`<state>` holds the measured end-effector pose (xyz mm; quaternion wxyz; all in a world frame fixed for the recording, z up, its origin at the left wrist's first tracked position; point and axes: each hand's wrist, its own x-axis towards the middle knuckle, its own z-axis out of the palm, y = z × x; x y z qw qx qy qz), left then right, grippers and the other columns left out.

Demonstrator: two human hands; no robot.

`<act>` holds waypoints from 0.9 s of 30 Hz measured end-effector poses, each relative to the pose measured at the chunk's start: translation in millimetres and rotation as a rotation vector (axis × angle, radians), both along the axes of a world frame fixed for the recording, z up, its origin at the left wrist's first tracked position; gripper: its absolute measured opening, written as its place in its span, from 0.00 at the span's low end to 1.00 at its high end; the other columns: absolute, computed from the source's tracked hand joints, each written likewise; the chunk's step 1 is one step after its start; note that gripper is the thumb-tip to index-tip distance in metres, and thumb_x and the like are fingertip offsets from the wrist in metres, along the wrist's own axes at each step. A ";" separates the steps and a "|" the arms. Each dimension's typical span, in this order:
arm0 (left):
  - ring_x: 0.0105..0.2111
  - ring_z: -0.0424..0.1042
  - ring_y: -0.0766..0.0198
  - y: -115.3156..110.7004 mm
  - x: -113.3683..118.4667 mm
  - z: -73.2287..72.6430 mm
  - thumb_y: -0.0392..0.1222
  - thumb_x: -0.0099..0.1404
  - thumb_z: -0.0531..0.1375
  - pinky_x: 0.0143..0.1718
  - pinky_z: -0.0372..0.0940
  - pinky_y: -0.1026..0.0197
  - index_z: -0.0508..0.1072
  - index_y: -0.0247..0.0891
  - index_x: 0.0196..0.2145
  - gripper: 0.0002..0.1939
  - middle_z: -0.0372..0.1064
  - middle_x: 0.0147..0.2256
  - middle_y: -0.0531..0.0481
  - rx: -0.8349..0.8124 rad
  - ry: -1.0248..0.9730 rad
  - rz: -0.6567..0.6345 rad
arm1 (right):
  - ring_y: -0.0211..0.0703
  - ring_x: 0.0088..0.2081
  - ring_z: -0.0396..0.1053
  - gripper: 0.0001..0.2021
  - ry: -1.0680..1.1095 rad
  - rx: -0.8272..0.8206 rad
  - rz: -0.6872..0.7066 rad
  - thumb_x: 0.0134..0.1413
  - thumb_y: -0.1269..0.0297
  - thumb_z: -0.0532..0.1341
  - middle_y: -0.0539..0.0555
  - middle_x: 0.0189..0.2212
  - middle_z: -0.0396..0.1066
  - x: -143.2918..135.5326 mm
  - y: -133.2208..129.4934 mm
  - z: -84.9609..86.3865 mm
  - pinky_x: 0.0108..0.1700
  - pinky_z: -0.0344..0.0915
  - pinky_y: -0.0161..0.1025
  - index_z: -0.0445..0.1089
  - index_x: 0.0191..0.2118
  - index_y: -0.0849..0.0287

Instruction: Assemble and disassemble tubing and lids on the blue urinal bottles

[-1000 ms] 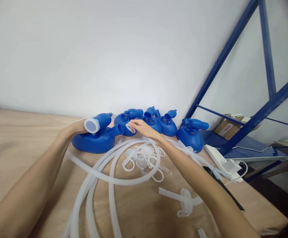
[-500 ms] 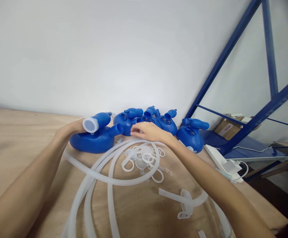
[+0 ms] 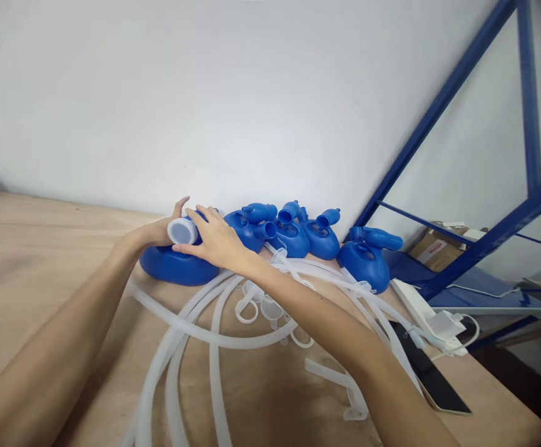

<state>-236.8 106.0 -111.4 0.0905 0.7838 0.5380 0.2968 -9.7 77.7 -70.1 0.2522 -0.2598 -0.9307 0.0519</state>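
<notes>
On the wooden table at left lies a blue urinal bottle (image 3: 177, 267), on its side, with a separate-looking blue neck piece on top that ends in a translucent white cap (image 3: 181, 232). My left hand (image 3: 159, 231) is at the far left side of this bottle, one finger stretched upward, the others mostly hidden behind the cap. With my right hand (image 3: 218, 239) I grip the blue neck piece from the right, fingers over the top and thumb below beside the cap. Loops of clear hose (image 3: 251, 341) lie in front of the bottle, below my forearms.
Several more blue bottles (image 3: 293, 239) stand along the wall. Loose clear caps with straps (image 3: 270, 307) lie within the hose loops. To the right are a dark phone (image 3: 431, 372), a white power strip (image 3: 412, 304) and a blue metal rack (image 3: 438, 112) holding a cardboard box (image 3: 435, 248).
My right hand has moved left from the bottles at the back onto the neck piece of the left bottle. My left hand stays at that bottle. The view has shifted slightly.
</notes>
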 end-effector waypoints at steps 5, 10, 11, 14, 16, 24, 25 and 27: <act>0.65 0.67 0.44 0.3 11.4 2.1 0.61 0.60 0.63 0.66 0.63 0.47 0.46 0.31 0.76 0.56 0.62 0.69 0.31 0.056 -0.032 -0.187 | 0.69 0.79 0.37 0.35 0.059 -0.060 0.141 0.67 0.54 0.67 0.63 0.78 0.46 12.6 14.1 -16.2 0.75 0.49 0.65 0.59 0.74 0.53; 0.54 0.78 0.43 -2.2 21.8 -1.0 0.57 0.62 0.63 0.55 0.72 0.47 0.50 0.41 0.75 0.50 0.66 0.67 0.34 0.032 -0.016 -0.165 | 0.67 0.80 0.31 0.33 0.118 -0.183 0.224 0.67 0.55 0.67 0.59 0.79 0.42 21.6 20.5 -17.0 0.76 0.46 0.67 0.60 0.74 0.49; 0.54 0.78 0.42 -2.5 21.7 -1.9 0.57 0.61 0.64 0.54 0.72 0.47 0.48 0.41 0.76 0.52 0.66 0.67 0.34 0.028 -0.019 -0.152 | 0.67 0.80 0.30 0.33 0.116 -0.204 0.239 0.66 0.56 0.67 0.59 0.79 0.41 23.4 21.8 -16.0 0.76 0.45 0.67 0.61 0.74 0.49; 0.59 0.75 0.40 -3.1 20.4 -2.6 0.54 0.60 0.65 0.57 0.71 0.48 0.40 0.41 0.78 0.58 0.61 0.70 0.33 0.022 -0.075 -0.156 | 0.65 0.80 0.28 0.33 0.099 -0.270 0.303 0.65 0.58 0.69 0.57 0.80 0.39 31.5 29.8 -11.3 0.77 0.40 0.66 0.63 0.73 0.47; 0.60 0.75 0.41 -3.8 21.2 -0.6 0.50 0.57 0.67 0.57 0.72 0.48 0.40 0.42 0.79 0.60 0.59 0.71 0.33 -0.025 -0.130 -0.173 | 0.62 0.80 0.27 0.33 0.089 -0.330 0.358 0.64 0.58 0.69 0.56 0.80 0.37 39.9 38.3 -7.4 0.77 0.38 0.65 0.63 0.72 0.45; 0.64 0.70 0.45 -10.3 40.0 10.3 0.51 0.52 0.73 0.63 0.68 0.47 0.53 0.51 0.74 0.56 0.58 0.72 0.40 -0.169 -0.355 -0.209 | 0.60 0.80 0.37 0.41 0.106 -0.486 0.379 0.60 0.56 0.71 0.56 0.79 0.43 72.1 48.1 2.4 0.70 0.61 0.59 0.57 0.75 0.43; 0.63 0.71 0.45 -10.9 41.8 10.4 0.52 0.52 0.73 0.62 0.69 0.47 0.54 0.51 0.73 0.55 0.60 0.70 0.40 -0.162 -0.369 -0.196 | 0.61 0.79 0.39 0.40 0.139 -0.456 0.355 0.60 0.57 0.71 0.58 0.79 0.44 72.9 42.9 2.1 0.69 0.63 0.58 0.58 0.75 0.45; 0.61 0.72 0.46 -11.6 44.3 9.8 0.53 0.51 0.74 0.60 0.70 0.48 0.56 0.51 0.71 0.54 0.64 0.67 0.41 -0.155 -0.380 -0.177 | 0.61 0.77 0.46 0.36 0.197 -0.369 0.266 0.58 0.59 0.71 0.63 0.76 0.49 71.6 29.7 0.6 0.68 0.64 0.56 0.63 0.70 0.51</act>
